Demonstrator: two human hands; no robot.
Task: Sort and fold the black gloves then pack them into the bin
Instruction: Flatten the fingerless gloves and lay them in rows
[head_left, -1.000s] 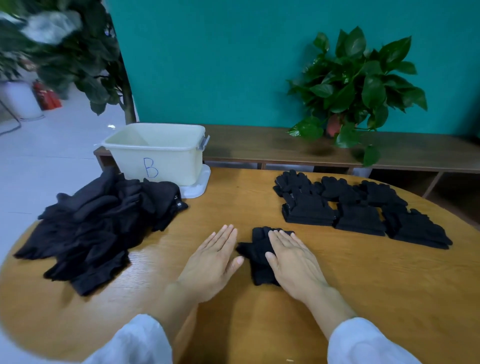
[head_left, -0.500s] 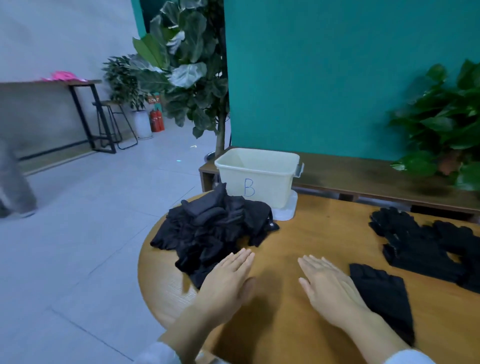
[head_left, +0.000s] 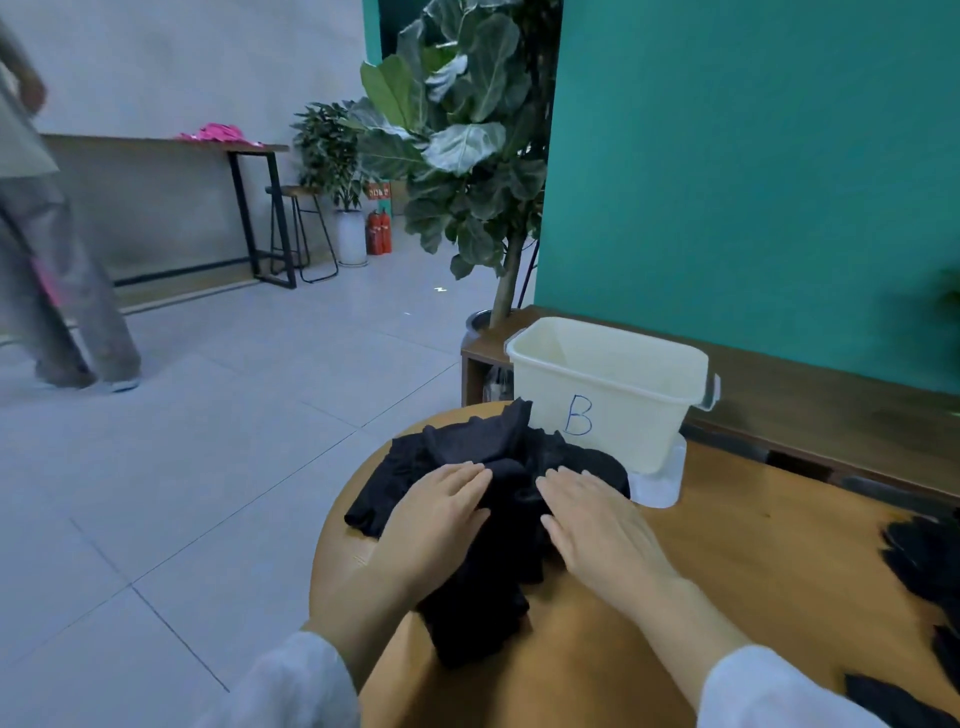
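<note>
Black knit gloves in a loose unsorted pile (head_left: 493, 525) lie on the left part of the round wooden tabletop (head_left: 753, 571), just in front of the cream plastic bin (head_left: 613, 389). Head view only. Left hand (head_left: 441, 514) rests flat on the left side of the pile, fingers (head_left: 462, 478) straight and close together, tips on the fabric near the pile's middle, nothing pinched. Right hand (head_left: 597, 514) lies flat on the right side of the pile, fingers (head_left: 563, 480) straight, tips pointing at the bin, also gripping nothing. A strip of black fabric shows between the two hands; more of the pile spills toward the near tabletop edge below the left wrist. Pile is soft, crumpled, matte, ribbed cuffs sticking up at the back and touching the bin's front wall. Bin is rectangular, smooth, thin-walled, blue letter B on the front, grey clip handle on its right end, and it sits on a white plastic lid (head_left: 660, 483). Tabletop is glossy orange-brown wood grain. More black gloves (head_left: 924, 561) at the far right edge, partly cut off, blurred. White sleeves (head_left: 769, 691) at both wrists. Large leafy potted plant (head_left: 467, 130) behind the bin, teal wall (head_left: 753, 156), grey tiled floor (head_left: 182, 493), another person (head_left: 57, 249) walking at far left, blurred.
</note>
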